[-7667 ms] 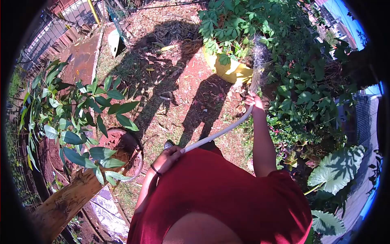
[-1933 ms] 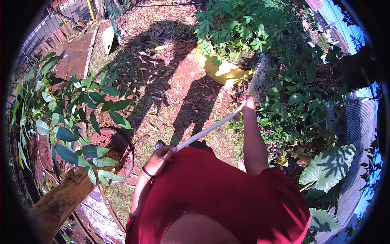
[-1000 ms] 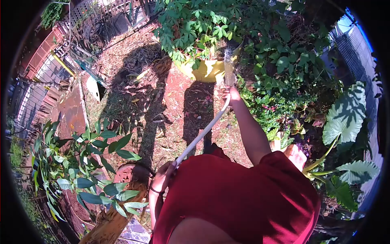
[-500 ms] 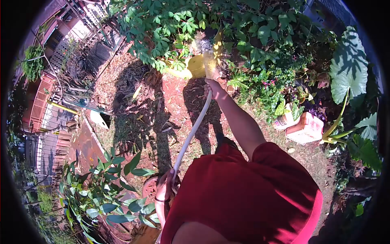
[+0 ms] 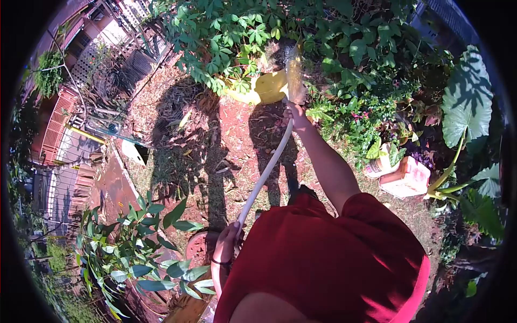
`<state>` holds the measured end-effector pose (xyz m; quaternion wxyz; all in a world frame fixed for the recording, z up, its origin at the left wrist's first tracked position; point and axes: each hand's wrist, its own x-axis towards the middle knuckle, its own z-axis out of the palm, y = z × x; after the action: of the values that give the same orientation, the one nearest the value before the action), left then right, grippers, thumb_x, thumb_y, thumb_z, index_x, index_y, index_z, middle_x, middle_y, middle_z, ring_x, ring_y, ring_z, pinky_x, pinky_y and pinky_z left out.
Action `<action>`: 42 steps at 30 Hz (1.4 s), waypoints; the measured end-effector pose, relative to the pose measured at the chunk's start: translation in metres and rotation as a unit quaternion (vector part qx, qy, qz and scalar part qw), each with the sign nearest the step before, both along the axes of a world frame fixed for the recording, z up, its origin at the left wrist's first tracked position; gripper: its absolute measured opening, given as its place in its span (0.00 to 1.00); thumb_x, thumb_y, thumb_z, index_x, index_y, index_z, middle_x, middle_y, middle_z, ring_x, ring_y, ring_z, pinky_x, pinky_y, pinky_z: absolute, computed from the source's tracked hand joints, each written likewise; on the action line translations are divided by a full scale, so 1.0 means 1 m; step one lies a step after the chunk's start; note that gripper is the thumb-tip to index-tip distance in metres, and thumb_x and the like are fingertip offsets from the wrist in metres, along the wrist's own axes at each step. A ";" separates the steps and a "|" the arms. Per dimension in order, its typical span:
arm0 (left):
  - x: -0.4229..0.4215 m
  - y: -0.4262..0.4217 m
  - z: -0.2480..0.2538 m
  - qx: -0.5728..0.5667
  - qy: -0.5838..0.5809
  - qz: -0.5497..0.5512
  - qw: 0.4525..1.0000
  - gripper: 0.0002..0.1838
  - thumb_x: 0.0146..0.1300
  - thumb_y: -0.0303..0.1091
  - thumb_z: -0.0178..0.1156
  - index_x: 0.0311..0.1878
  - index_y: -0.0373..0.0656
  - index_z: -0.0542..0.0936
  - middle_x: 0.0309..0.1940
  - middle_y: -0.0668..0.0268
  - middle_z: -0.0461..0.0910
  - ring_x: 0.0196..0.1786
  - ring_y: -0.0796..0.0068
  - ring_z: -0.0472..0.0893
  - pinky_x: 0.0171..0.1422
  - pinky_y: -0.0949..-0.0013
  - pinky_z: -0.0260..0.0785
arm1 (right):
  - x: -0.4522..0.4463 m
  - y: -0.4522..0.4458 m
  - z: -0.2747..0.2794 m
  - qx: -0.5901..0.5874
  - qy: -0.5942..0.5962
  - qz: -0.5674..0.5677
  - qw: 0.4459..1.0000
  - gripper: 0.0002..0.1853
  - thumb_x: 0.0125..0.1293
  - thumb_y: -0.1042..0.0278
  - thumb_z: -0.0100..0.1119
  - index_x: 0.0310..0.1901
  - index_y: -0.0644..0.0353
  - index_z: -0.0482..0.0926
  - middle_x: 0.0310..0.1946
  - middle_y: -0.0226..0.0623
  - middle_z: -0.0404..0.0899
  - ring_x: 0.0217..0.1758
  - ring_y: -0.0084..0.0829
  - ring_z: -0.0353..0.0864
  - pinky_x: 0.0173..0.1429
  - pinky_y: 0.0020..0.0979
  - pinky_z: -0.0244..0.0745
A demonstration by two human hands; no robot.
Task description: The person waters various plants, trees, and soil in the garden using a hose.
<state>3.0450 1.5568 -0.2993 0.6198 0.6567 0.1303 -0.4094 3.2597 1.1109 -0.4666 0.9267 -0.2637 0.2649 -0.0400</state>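
A pale, whitish garden hose (image 5: 266,170) runs in a gentle curve between both of my hands. My right hand (image 5: 295,114) is stretched out ahead, its fingers wrapped round the hose near its far end. Water (image 5: 294,75) sprays away from there toward the bushes. Closer to my body, my left hand (image 5: 227,243) is closed around the hose at my left side, with a dark band on the wrist. Just beyond my right hand, left of the spray, lies a yellow curved thing (image 5: 269,88) whose kind I cannot make out.
Leafy green bushes (image 5: 226,46) stand ahead. To the right are a pinkish-white box-shaped container (image 5: 406,177), a white tub (image 5: 381,163) and a big-leafed plant (image 5: 467,102). A potted plant (image 5: 142,253) grows close on my left, beside a round reddish pot (image 5: 198,245).
My right hand and the spray have swung a little to the right in view. My left hand has shifted slightly right too, still holding the hose. The view has moved slightly.
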 end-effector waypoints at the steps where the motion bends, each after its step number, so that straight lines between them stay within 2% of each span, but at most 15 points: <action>1: 0.002 0.000 0.003 -0.006 -0.009 -0.024 1.000 0.23 0.67 0.54 0.52 0.46 0.40 0.79 0.24 0.75 0.68 0.25 0.85 0.65 0.27 0.79 0.55 | 0.002 -0.004 0.000 -0.012 -0.030 0.009 0.999 0.14 0.66 0.60 0.54 0.28 0.47 0.59 0.16 0.21 0.55 0.15 0.19 0.55 0.21 0.25 0.55; 4: 0.002 -0.002 0.002 -0.002 -0.012 -0.020 1.000 0.24 0.67 0.54 0.52 0.45 0.41 0.79 0.24 0.75 0.68 0.25 0.84 0.65 0.28 0.78 0.55 | 0.010 -0.009 0.008 -0.025 -0.077 0.017 0.997 0.16 0.66 0.55 0.54 0.27 0.46 0.58 0.15 0.21 0.54 0.14 0.19 0.56 0.19 0.26 0.54; 8: 0.004 -0.006 0.000 -0.012 0.000 -0.007 1.000 0.24 0.67 0.55 0.51 0.45 0.41 0.79 0.24 0.75 0.68 0.26 0.84 0.65 0.28 0.77 0.55 | 0.016 -0.008 0.028 -0.012 0.011 0.007 1.000 0.15 0.66 0.56 0.54 0.28 0.46 0.60 0.15 0.21 0.54 0.12 0.19 0.54 0.17 0.25 0.52; 10: 0.005 -0.008 0.001 -0.014 0.005 0.006 1.000 0.24 0.67 0.55 0.51 0.44 0.41 0.79 0.24 0.75 0.67 0.26 0.83 0.64 0.30 0.77 0.56 | 0.017 -0.011 0.026 -0.062 0.038 -0.005 0.997 0.12 0.66 0.57 0.51 0.28 0.45 0.61 0.14 0.21 0.54 0.12 0.20 0.55 0.17 0.25 0.52; 11: 0.006 -0.008 -0.001 -0.016 0.005 0.008 1.000 0.24 0.67 0.55 0.51 0.44 0.41 0.79 0.24 0.75 0.67 0.26 0.83 0.64 0.30 0.77 0.56 | 0.023 -0.023 0.003 -0.072 0.012 0.020 0.997 0.10 0.68 0.61 0.40 0.28 0.46 0.66 0.14 0.21 0.58 0.13 0.19 0.58 0.16 0.27 0.55; 12: 0.007 -0.008 -0.002 -0.015 0.002 0.007 1.000 0.23 0.67 0.55 0.52 0.44 0.41 0.79 0.25 0.75 0.68 0.27 0.84 0.64 0.31 0.77 0.56 | 0.019 -0.025 0.007 -0.074 0.012 0.022 0.997 0.10 0.68 0.61 0.40 0.28 0.46 0.66 0.14 0.21 0.58 0.13 0.19 0.58 0.16 0.27 0.55; 14: 0.006 -0.008 -0.003 -0.014 0.000 0.009 1.000 0.23 0.67 0.54 0.52 0.43 0.42 0.79 0.25 0.75 0.68 0.27 0.84 0.64 0.31 0.77 0.56 | 0.009 -0.029 0.015 0.006 0.044 0.094 0.995 0.13 0.65 0.57 0.42 0.24 0.47 0.68 0.12 0.25 0.62 0.13 0.25 0.63 0.17 0.32 0.58; 16: 0.007 -0.009 -0.001 -0.007 0.010 0.009 1.000 0.21 0.67 0.53 0.53 0.43 0.42 0.79 0.25 0.75 0.68 0.27 0.84 0.64 0.32 0.78 0.55 | 0.034 -0.055 -0.046 0.042 -0.019 0.104 0.993 0.14 0.63 0.53 0.43 0.23 0.47 0.70 0.10 0.27 0.65 0.12 0.30 0.65 0.17 0.38 0.62; 18: 0.007 -0.009 -0.002 -0.015 0.016 0.011 1.000 0.21 0.67 0.52 0.53 0.42 0.42 0.79 0.25 0.75 0.68 0.27 0.84 0.64 0.32 0.78 0.55 | 0.041 -0.052 -0.052 -0.019 -0.019 0.066 0.997 0.14 0.62 0.54 0.51 0.24 0.47 0.62 0.11 0.25 0.55 0.11 0.28 0.57 0.18 0.33 0.57; 21: 0.007 -0.008 -0.005 -0.021 0.025 0.013 0.999 0.20 0.67 0.52 0.53 0.41 0.42 0.78 0.25 0.75 0.68 0.27 0.83 0.64 0.32 0.77 0.55 | 0.019 -0.039 0.000 -0.001 -0.014 0.068 0.998 0.13 0.65 0.56 0.41 0.25 0.48 0.69 0.10 0.25 0.65 0.09 0.28 0.62 0.17 0.35 0.62; 25: 0.009 -0.006 -0.004 -0.021 0.011 0.003 1.000 0.20 0.68 0.52 0.52 0.39 0.43 0.77 0.25 0.75 0.68 0.27 0.83 0.64 0.33 0.77 0.55 | 0.013 -0.023 0.021 -0.051 0.010 0.032 0.998 0.10 0.67 0.59 0.40 0.30 0.47 0.69 0.09 0.24 0.63 0.09 0.25 0.60 0.17 0.28 0.58; 27: 0.008 -0.005 0.001 -0.020 0.008 -0.001 1.000 0.20 0.68 0.52 0.52 0.38 0.43 0.77 0.25 0.75 0.68 0.27 0.83 0.64 0.33 0.77 0.55 | 0.016 -0.024 0.013 -0.022 0.033 0.076 0.996 0.08 0.69 0.59 0.40 0.33 0.46 0.68 0.10 0.22 0.61 0.09 0.22 0.59 0.16 0.23 0.55; 31: 0.007 -0.002 0.001 -0.031 0.024 -0.008 0.999 0.19 0.68 0.52 0.52 0.38 0.43 0.77 0.25 0.75 0.68 0.28 0.83 0.64 0.33 0.77 0.55 | 0.012 -0.008 0.033 -0.057 0.035 0.078 0.995 0.11 0.71 0.58 0.39 0.30 0.46 0.66 0.12 0.21 0.58 0.10 0.19 0.57 0.16 0.21 0.53; 37: 0.004 0.001 0.000 -0.032 0.029 0.000 0.999 0.19 0.67 0.52 0.52 0.38 0.43 0.77 0.25 0.75 0.68 0.27 0.83 0.65 0.32 0.77 0.57 | 0.027 0.003 0.054 -0.067 0.021 0.105 0.992 0.13 0.65 0.61 0.56 0.31 0.50 0.61 0.18 0.21 0.55 0.15 0.18 0.56 0.18 0.23 0.57; 42: 0.006 0.005 -0.002 -0.027 0.020 -0.001 0.999 0.20 0.67 0.52 0.53 0.41 0.43 0.78 0.25 0.76 0.69 0.27 0.83 0.66 0.31 0.77 0.58 | 0.033 0.014 0.064 -0.117 0.005 0.083 0.990 0.13 0.64 0.60 0.56 0.31 0.50 0.61 0.19 0.22 0.57 0.17 0.18 0.58 0.20 0.24 0.58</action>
<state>3.0510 1.5619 -0.3011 0.6347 0.6310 0.1312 -0.4263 3.2927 1.1248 -0.4027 0.8880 -0.3919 0.2404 0.0080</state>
